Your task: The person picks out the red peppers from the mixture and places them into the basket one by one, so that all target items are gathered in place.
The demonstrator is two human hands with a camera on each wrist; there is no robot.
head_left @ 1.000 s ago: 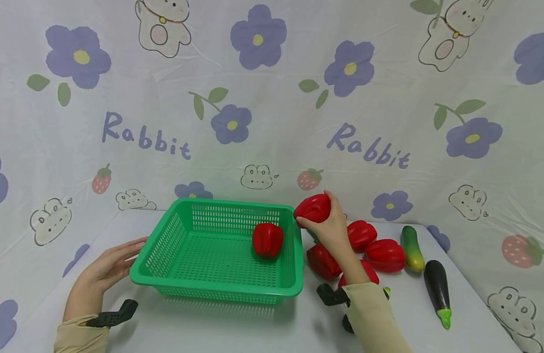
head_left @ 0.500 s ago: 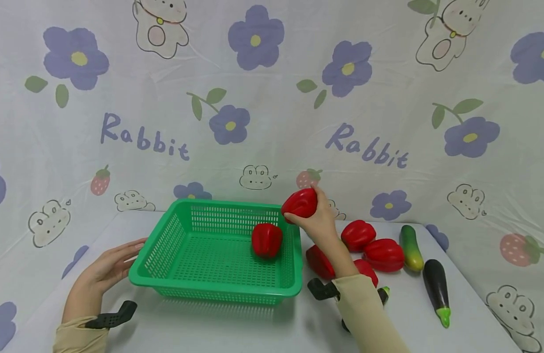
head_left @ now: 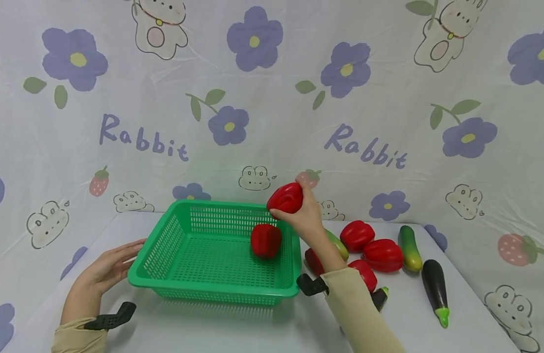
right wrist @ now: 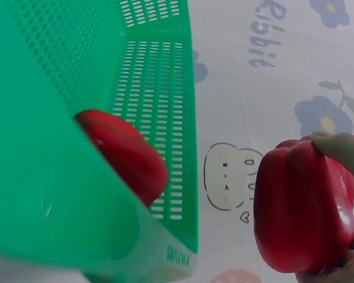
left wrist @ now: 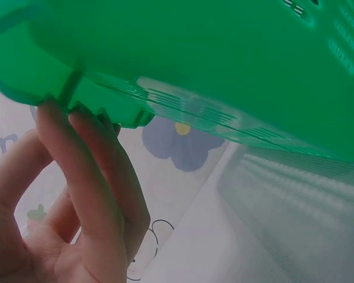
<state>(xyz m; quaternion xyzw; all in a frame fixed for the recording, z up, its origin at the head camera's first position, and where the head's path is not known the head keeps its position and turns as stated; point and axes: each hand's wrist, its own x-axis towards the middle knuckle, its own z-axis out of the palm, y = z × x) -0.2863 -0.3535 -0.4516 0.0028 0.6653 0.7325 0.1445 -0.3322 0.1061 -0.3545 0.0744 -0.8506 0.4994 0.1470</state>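
Observation:
My right hand (head_left: pixel 306 219) grips a red bell pepper (head_left: pixel 285 197) between thumb and fingers, held up over the back right corner of a green plastic basket (head_left: pixel 210 285). Close up in the right wrist view, the held pepper (right wrist: pixel 301 206) hangs just beyond the basket's perforated wall. Inside the basket, at its right side, lies another red bell pepper (head_left: pixel 266 241). On the opposite side, my left hand (head_left: pixel 110 267) rests its loosely bent fingers against the outside of the basket's left rim. The left wrist view shows its fingertips (left wrist: pixel 50 109) touching the rim from below.
Right of the basket lie several more red bell peppers (head_left: pixel 383 255), a green cucumber (head_left: pixel 410 248) and a dark eggplant (head_left: pixel 435 289). Partly hidden by the right arm are a second eggplant (head_left: pixel 379 298) and a yellow-green vegetable (head_left: pixel 338 244). A printed cloth (head_left: pixel 272 98) hangs behind the white table.
My right hand has carried the bell pepper leftward and slightly up, from beside the basket's right rim to over its back right corner. The left hand and basket have stayed in place.

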